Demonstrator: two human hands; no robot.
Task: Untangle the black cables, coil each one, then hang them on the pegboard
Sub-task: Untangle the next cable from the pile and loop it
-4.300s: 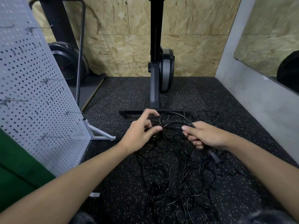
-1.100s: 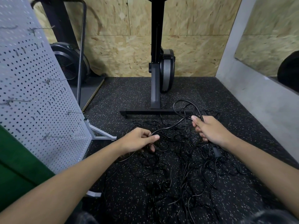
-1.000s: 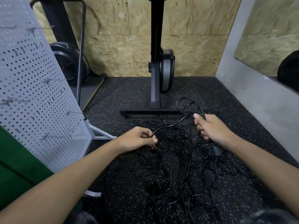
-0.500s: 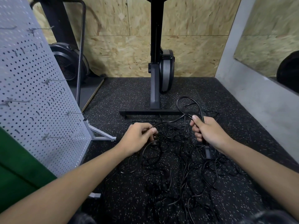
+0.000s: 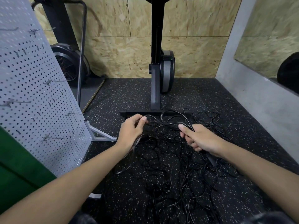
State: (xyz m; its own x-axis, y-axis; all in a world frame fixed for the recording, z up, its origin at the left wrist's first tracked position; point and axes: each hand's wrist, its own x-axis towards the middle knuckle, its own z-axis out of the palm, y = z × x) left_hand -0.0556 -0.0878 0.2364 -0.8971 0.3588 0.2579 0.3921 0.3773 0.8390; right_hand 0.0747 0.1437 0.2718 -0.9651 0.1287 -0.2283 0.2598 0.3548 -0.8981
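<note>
The floor (image 5: 129, 97) is carrying everything here. The black cables (image 5: 178, 175) are lying on it as one loose heap, spreading from under the two hands toward the camera.

The pegboard (image 5: 32, 94) is standing upright at the left, near the heap. Its hooks (image 5: 53, 81) are sticking out bare, so I judge that no coil is hanging yet and the board is waiting close by for that step. An exercise machine (image 5: 156, 88) is standing behind the heap, with its base bar (image 5: 137, 113) just beyond the hands.

One thicker cable (image 5: 171, 113) is rising out of the heap in loops between the hands. They are holding it lifted, probably so that the thin cables are dropping away from it.

The right hand (image 5: 200, 138) is gripping this cable in a fist with the thumb on top, apparently as the fixed point for gathering the turns. The left hand (image 5: 131, 131) is closing its fingers and thumb around what seems to be the same cable. From there the cable is running down past the palm to the floor, so this hand is likely feeding the free length.

A dark piece (image 5: 212, 160), maybe a plug, is hanging below the right wrist.
</note>
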